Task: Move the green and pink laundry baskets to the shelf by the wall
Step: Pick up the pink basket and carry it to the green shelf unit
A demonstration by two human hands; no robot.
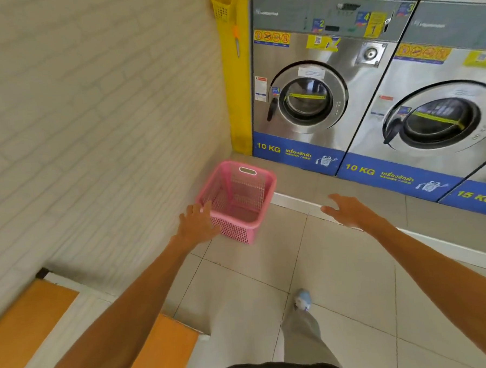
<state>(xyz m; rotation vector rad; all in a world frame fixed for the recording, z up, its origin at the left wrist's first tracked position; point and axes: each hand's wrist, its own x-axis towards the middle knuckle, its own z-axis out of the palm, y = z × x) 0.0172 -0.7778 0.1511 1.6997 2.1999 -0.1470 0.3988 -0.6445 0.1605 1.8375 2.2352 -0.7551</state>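
An empty pink laundry basket (238, 201) stands on the tiled floor in the corner, between the white brick wall and the washing machines. My left hand (197, 222) reaches out with straight fingers at the basket's near left rim; whether it touches the rim is unclear. My right hand (346, 209) hovers open to the right of the basket, apart from it, holding nothing. No green basket is in view.
Steel washing machines (304, 96) line the back on a raised step (293, 202). A yellow post (237, 71) stands in the corner. An orange-and-white shelf (32, 321) runs along the wall at lower left. My foot (302, 299) stands on the tiled floor.
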